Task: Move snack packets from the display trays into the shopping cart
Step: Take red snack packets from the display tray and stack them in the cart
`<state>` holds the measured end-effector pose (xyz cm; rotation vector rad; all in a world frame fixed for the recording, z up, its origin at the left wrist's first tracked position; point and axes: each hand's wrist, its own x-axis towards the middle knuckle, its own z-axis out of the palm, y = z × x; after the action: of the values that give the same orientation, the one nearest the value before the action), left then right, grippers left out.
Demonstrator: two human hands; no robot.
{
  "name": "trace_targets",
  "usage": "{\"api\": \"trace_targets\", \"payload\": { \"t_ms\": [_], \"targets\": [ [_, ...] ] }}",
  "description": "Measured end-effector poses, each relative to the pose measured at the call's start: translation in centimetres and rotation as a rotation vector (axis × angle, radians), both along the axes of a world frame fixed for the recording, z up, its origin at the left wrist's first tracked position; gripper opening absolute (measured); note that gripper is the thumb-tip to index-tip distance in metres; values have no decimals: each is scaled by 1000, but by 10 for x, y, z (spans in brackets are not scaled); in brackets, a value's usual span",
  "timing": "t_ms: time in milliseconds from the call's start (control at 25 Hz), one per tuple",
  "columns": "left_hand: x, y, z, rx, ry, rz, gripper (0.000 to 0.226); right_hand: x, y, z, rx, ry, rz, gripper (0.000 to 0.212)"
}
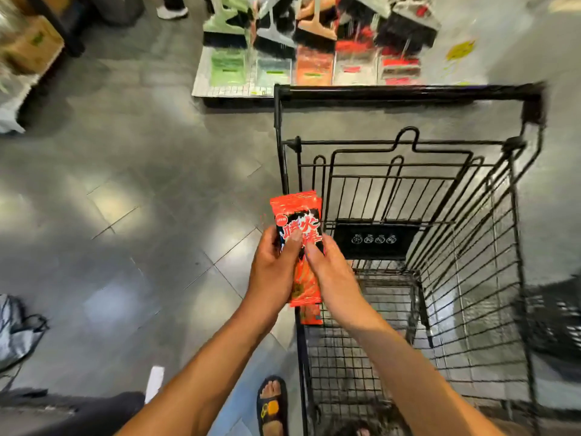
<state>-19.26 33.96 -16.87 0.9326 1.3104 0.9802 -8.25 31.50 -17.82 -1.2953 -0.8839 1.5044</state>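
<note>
Left hand [272, 269] and right hand [333, 275] hold 1 stack of snack packets [297, 212].
Both forearms reach forward and converge. The left hand's fingers curl round the stack's left edge and the right hand's round its right edge, the 2 thumbs pressed side by side on the front. The red stack stands upright over the left side wall of the black wire shopping cart [471, 278], above the grey tiled floor [141, 199].

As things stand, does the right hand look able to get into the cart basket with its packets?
Likely yes. The right hand, gripping the snack packets with the left hand, sits at the left rim of the shopping cart, whose open top shows nothing in the way.
</note>
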Motion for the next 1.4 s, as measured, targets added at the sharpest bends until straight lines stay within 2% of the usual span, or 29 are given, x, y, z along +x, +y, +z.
{"api": "trace_targets", "payload": {
  "t_ms": [80,160,200,240,320,360,440,560,680,760,840,880,960,1120,1240,1400],
  "targets": [
    [4,0,-5,79,189,-60,37,8,2,-7,-16,-24,-65,22],
    [-7,-1,-24,253,578,-200,62,26,8,-40,-74,-90,-121,27],
    [-14,-2,-37,363,775,-280,66,37,9,-64,-112,-128,-124,33],
    [-21,-2,-50,446,925,-360,67,46,10,-90,-179,-176,-115,46],
    [-31,-6,-77,510,1071,-492,66,56,5,-153,-298,-273,-76,78],
    [-34,-9,-89,514,1100,-529,66,59,2,-192,-350,-301,-45,87],
    [-35,-12,-106,524,1114,-553,67,54,-4,-241,-458,-332,-6,88],
    [-34,-14,-121,541,1079,-527,66,32,-2,-272,-537,-325,11,56],
    [-33,-14,-130,557,1048,-504,64,11,7,-300,-586,-375,26,43],
    [-32,-13,-133,564,1025,-506,63,-1,9,-315,-614,-514,46,40],
    [-32,-13,-134,571,1011,-517,63,-8,9,-319,-642,-755,128,41],
    [-32,-13,-134,578,1011,-521,63,-9,8,-318,-640,-843,167,42],
    [-31,-14,-135,593,1026,-526,64,-6,7,-318,-651,-902,186,51],
    [-31,-13,-136,579,1079,-542,68,8,2,-302,-657,-838,91,70],
    [-33,-11,-128,564,1142,-577,68,26,-17,-266,-622,-785,58,61],
    [-41,-13,-104,546,1250,-687,64,55,-66,-182,-517,-801,30,39]
  ]
}}
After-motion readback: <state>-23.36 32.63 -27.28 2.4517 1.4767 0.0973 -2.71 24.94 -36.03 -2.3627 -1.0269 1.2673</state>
